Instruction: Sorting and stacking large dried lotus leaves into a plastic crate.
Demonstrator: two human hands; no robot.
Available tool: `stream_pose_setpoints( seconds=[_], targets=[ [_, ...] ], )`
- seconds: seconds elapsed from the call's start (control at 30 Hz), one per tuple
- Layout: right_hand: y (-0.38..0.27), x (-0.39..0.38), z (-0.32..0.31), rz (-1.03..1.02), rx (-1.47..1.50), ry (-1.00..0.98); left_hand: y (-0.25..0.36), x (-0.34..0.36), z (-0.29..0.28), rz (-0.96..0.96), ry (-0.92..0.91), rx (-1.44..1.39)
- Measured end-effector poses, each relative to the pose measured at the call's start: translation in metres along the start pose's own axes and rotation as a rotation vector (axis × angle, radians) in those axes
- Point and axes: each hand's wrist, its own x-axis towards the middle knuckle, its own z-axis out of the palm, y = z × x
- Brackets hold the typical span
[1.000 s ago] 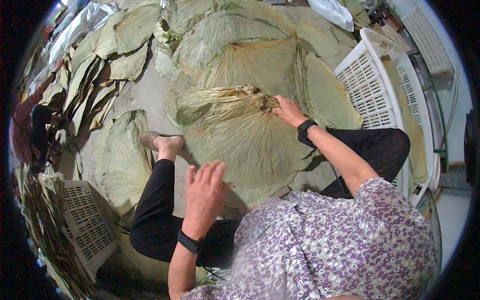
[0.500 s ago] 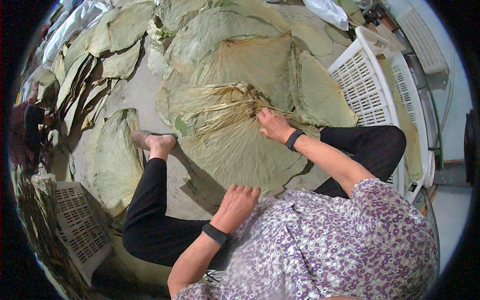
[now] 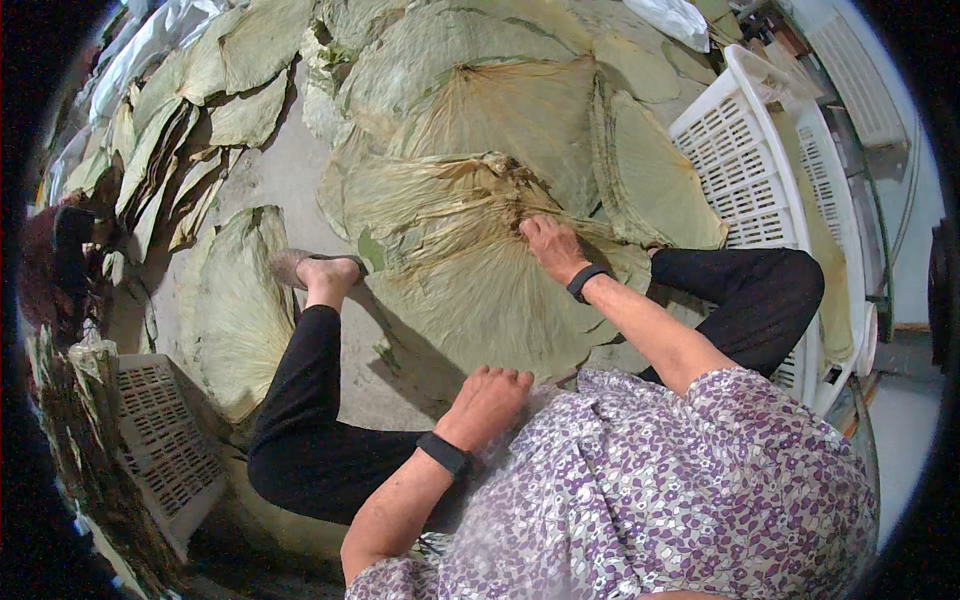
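A large, dry, pale-green lotus leaf [image 3: 480, 305] lies spread on top of others between my legs. Its brown, creased centre [image 3: 515, 200] is bunched into folds. My right hand [image 3: 553, 248] presses at that centre, with its fingers closed on the leaf's folds; the fingertips are partly hidden. Close to my body, my left hand [image 3: 487, 405] is curled beside the leaf's near edge, knuckles up. What lies under its fingers, if anything, is hidden. More flat lotus leaves [image 3: 520, 120] overlap beyond the folded one.
A white slatted plastic basket [image 3: 740, 130] stands at the right, a leaf hanging inside it. Another basket [image 3: 170, 430] is tilted at the lower left beside a stack of dark dried leaves [image 3: 95, 430]. A single leaf [image 3: 235, 310] lies beyond my left foot [image 3: 325, 272].
The leaf's left edge has drawn slightly to the right, baring more floor, and its folds look more bunched. Both hands keep nearly the same places; the whole view has shifted a little.
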Motion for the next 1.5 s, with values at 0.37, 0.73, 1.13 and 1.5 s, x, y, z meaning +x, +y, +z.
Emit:
stream_pose_setpoints(
  seconds=[0.37, 0.73, 1.13, 1.5],
  targets=[
    [0.082, 0.007, -0.111, 0.236, 0.667, 0.056, 0.027, -0.020, -0.010, -0.024, 0.100, 0.048],
    [0.176, -0.002, -0.133, 0.173, -0.232, 0.424, 0.009, -0.006, -0.003, -0.097, 0.007, 0.006],
    [-0.006, -0.039, 0.003, 0.264, 0.110, -0.155, 0.000, 0.000, -0.008, -0.143, -0.050, -0.098],
    [-0.005, -0.033, 0.013, 0.277, 0.081, 0.015, -0.009, 0.002, 0.000, -0.208, 0.051, -0.152]
  ],
)
